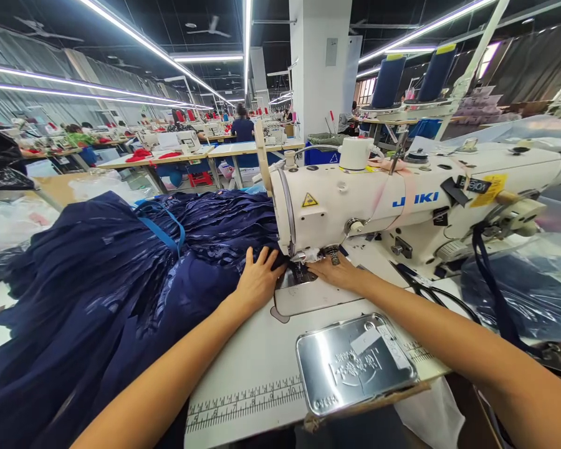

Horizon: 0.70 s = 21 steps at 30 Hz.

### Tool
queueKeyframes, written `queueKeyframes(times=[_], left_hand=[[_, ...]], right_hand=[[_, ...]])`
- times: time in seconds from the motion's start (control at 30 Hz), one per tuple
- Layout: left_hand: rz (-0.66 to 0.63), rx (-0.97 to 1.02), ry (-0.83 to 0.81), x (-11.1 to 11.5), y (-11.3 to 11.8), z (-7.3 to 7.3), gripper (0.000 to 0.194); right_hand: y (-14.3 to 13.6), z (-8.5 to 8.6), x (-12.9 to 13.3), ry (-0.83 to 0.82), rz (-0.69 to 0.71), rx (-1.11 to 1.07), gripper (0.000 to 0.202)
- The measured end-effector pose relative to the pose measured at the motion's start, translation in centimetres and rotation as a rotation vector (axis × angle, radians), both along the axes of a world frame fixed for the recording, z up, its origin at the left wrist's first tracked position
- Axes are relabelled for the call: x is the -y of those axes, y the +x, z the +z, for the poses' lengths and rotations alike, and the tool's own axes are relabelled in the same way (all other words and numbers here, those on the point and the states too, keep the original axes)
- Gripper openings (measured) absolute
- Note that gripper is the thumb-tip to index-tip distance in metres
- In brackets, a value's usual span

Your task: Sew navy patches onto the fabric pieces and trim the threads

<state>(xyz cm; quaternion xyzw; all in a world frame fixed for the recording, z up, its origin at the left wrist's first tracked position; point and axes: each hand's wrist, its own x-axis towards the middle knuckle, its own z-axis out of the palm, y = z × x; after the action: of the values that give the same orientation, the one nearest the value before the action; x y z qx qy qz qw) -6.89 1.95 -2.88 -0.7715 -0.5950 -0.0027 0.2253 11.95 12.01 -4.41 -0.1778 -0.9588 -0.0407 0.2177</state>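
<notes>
My left hand (258, 280) rests with spread fingers at the edge of a navy garment (196, 287), just left of the needle area. Its thumb points toward the presser foot (300, 270). On the other side of the foot, my right hand (336, 272) reaches in under the head of the white sewing machine (355, 193). Its visible fingers are stretched out toward the needle plate (299, 280), and the machine head partly covers them. No fabric can be made out in the right hand. A bright blue strap (161, 234) lies across the gathered navy cloth.
A shiny metal tin lid (355, 365) lies on the table's front edge, over a printed ruler (243, 402). Black-handled scissors (430, 290) are beside my right forearm. Plastic-wrapped dark cloth (523, 293) sits at the right. Navy thread cones (388, 84) stand behind the machine.
</notes>
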Motion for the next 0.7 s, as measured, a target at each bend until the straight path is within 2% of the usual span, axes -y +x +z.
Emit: queueKeyframes(times=[0.2,0.43,0.7], left_hand=[[-0.061,-0.029,-0.047,-1.5,0.0,0.6,0.036],[-0.079,-0.004,-0.039,-1.6,-0.1,0.4,0.036],[-0.08,0.034,-0.057,-2.2,-0.2,0.3,0.034]], right_hand=[[-0.1,-0.3,0.4,0.085,-0.087,0.106,0.018],[-0.4,0.6,1.4,-0.011,-0.13,0.17,0.019],[-0.8,-0.2,1.6,-0.046,-0.172,0.101,0.025]])
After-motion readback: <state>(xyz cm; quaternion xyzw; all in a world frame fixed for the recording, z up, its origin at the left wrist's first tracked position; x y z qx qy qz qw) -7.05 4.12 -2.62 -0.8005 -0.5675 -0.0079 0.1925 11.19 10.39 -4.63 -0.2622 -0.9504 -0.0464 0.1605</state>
